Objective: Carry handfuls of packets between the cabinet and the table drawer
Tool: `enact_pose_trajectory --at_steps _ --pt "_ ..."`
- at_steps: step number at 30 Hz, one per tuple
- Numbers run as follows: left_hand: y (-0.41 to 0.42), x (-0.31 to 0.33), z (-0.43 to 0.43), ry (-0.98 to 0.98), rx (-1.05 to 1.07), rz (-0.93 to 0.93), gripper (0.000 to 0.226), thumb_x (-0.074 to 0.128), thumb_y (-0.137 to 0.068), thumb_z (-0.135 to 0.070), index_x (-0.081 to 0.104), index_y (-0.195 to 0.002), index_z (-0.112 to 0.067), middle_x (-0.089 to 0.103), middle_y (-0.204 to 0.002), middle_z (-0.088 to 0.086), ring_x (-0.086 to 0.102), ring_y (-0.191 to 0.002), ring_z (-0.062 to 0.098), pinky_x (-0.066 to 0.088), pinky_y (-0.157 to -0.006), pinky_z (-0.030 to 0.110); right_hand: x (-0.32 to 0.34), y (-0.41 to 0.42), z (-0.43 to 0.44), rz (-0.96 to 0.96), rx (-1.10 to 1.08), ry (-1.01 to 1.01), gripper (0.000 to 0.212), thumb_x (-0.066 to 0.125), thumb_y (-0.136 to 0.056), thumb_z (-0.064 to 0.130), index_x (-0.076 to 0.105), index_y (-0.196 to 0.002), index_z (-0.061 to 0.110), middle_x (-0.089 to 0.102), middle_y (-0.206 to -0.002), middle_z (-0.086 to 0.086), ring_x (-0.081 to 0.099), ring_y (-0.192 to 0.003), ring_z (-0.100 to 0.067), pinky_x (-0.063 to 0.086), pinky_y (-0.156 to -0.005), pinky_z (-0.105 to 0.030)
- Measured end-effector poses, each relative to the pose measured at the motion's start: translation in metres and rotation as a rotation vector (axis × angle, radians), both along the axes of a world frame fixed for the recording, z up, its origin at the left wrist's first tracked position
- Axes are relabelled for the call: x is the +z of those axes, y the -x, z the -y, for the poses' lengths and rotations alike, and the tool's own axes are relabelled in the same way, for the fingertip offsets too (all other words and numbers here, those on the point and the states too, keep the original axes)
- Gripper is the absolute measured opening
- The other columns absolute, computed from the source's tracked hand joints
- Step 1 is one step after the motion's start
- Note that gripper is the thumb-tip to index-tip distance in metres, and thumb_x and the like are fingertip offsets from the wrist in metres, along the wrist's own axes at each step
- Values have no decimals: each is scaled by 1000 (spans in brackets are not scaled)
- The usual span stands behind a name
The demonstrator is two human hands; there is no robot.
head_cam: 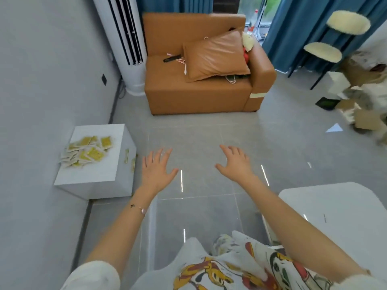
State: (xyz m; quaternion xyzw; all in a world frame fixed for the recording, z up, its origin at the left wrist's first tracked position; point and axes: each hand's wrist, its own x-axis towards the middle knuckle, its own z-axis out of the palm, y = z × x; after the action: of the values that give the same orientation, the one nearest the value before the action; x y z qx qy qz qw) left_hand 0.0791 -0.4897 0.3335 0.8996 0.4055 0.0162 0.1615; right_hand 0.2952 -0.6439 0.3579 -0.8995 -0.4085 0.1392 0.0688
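Observation:
My left hand and my right hand are both stretched out in front of me over the grey tiled floor, palms down, fingers spread and straight. Neither hand holds or touches anything. Nearest my left hand is a white box-shaped cabinet against the left wall, with a heap of several yellow-and-white packets on its top. A white table lies under my right forearm.
An orange sofa with a matching cushion and a black remote stands ahead. A white floor air conditioner fills the left corner. Blue curtains, fluffy round stools and cardboard clutter stand at the right.

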Motion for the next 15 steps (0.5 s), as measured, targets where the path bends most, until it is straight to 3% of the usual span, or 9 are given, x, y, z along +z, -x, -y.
enact_pose_trajectory --at_steps 3,10,15 --pt "10 -6 -27 9 93 -21 76 32 -84 -66 20 -151 -31 18 -159 4 9 -146 30 5 -117 48 -4 -7 -49 -10 90 17 75 57 -86 50 23 -150 30 30 -152 -7 25 -140 -28 23 -111 -42" --pt "0 -20 -91 29 300 -35 74 37 -87 -64 21 -151 -31 17 -159 4 7 -146 31 7 -116 51 -16 -37 -157 -10 297 23 75 56 -86 51 23 -150 30 30 -152 -7 26 -139 -29 23 -111 -42" --pt "-36 -20 -139 51 441 -54 82 24 -78 -67 16 -152 -32 14 -160 2 5 -147 29 4 -117 51 -18 -64 -232 -31 487 25 74 55 -87 50 22 -150 29 30 -151 -7 26 -139 -28 21 -112 -41"
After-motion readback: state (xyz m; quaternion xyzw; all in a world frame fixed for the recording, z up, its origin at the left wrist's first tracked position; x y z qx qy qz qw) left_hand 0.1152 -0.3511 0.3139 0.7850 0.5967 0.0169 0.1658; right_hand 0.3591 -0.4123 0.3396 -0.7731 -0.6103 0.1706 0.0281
